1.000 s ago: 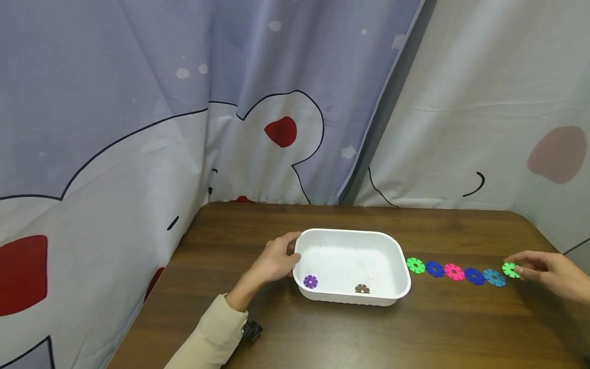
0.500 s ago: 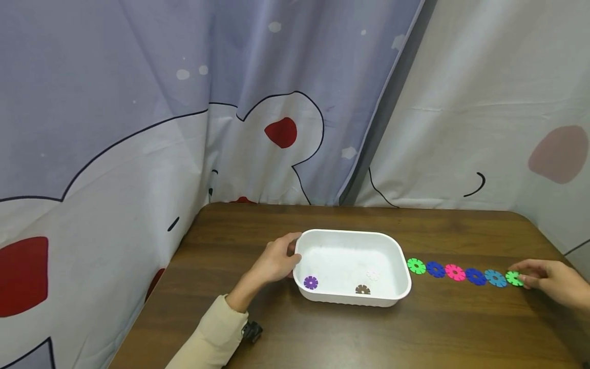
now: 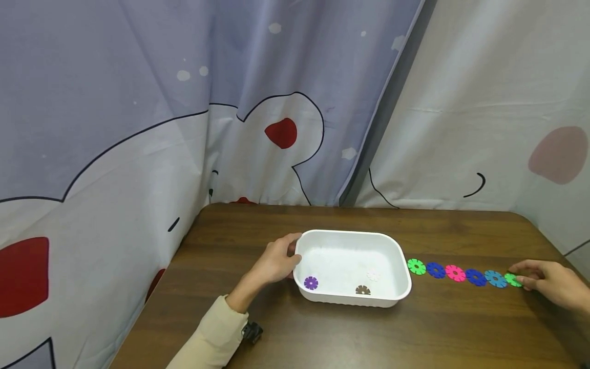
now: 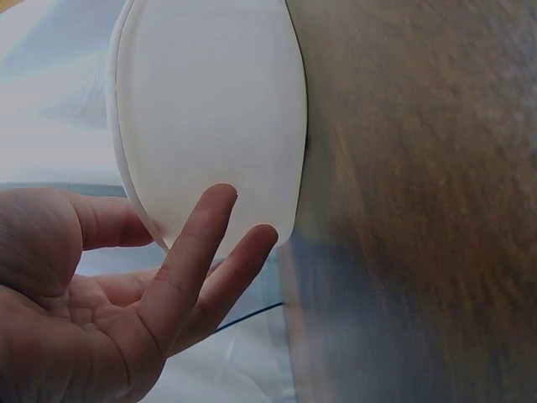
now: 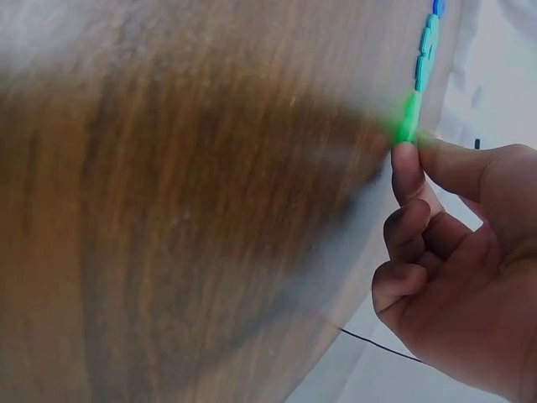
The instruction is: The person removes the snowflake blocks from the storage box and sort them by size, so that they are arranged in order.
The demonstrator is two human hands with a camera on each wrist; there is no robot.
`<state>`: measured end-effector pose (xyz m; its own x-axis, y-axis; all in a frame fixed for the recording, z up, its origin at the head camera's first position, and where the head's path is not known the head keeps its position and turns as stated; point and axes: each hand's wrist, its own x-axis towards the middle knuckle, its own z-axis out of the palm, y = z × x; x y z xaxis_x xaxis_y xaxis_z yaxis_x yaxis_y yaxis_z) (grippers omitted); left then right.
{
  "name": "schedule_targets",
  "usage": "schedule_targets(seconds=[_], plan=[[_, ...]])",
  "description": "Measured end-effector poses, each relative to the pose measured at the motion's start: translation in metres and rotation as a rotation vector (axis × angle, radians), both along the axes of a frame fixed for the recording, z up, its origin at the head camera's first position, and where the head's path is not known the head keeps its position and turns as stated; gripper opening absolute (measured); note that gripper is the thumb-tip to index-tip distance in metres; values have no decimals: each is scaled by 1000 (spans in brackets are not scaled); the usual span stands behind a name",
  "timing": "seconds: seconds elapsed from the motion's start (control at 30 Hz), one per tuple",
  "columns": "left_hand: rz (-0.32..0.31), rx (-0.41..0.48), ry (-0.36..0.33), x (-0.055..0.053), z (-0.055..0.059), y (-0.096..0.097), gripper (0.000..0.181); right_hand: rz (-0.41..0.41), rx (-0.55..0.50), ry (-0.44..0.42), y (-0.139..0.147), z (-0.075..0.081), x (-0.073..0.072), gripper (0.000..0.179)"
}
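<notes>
My left hand (image 3: 275, 259) grips the left end of a white plastic basin (image 3: 352, 302), thumb over the rim and other fingers on the outer wall. In the left wrist view two fingers (image 4: 243, 260) lie along the basin's side (image 4: 210, 101). At the far right my right hand (image 3: 548, 282) pinches a green snowflake disc (image 3: 511, 279) between thumb and fingertips. That disc is at the right end of a row, right beside a light blue disc (image 3: 495, 279). The right wrist view shows the green disc (image 5: 409, 117) edge-on, low over the table, partly blurred.
Leftward the row runs on through a blue disc (image 3: 476, 277), a pink disc (image 3: 455, 273), another blue disc (image 3: 435, 270) and a green disc (image 3: 417, 266) beside the basin. Inside the basin lie a purple disc (image 3: 311, 283), a brown disc (image 3: 363, 290) and a white disc (image 3: 373, 276).
The right hand has brought the green disc down and slightly right, into the row's end beside the light blue disc. The left hand and basin have stayed in place.
</notes>
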<state>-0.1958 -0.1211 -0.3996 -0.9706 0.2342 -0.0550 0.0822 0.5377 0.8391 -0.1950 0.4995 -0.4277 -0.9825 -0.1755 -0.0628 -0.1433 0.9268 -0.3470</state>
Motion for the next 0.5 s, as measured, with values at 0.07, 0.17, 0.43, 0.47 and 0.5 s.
schedule_targets(seconds=[0.07, 0.17, 0.43, 0.47, 0.5], plan=[[1, -2, 1, 0, 0, 0, 57, 5, 5, 9, -1, 1, 1, 28], [0, -4, 3, 0, 0, 0, 57, 12, 11, 45, -3, 5, 1, 26], [-12, 14, 14, 0, 0, -1, 57, 33, -37, 113, -43, 23, -3, 27], [-11, 13, 15, 0, 0, -1, 57, 39, -52, 117, -52, 26, -3, 27], [-10, 13, 16, 0, 0, -1, 57, 49, -66, 115, -60, 29, -3, 27]])
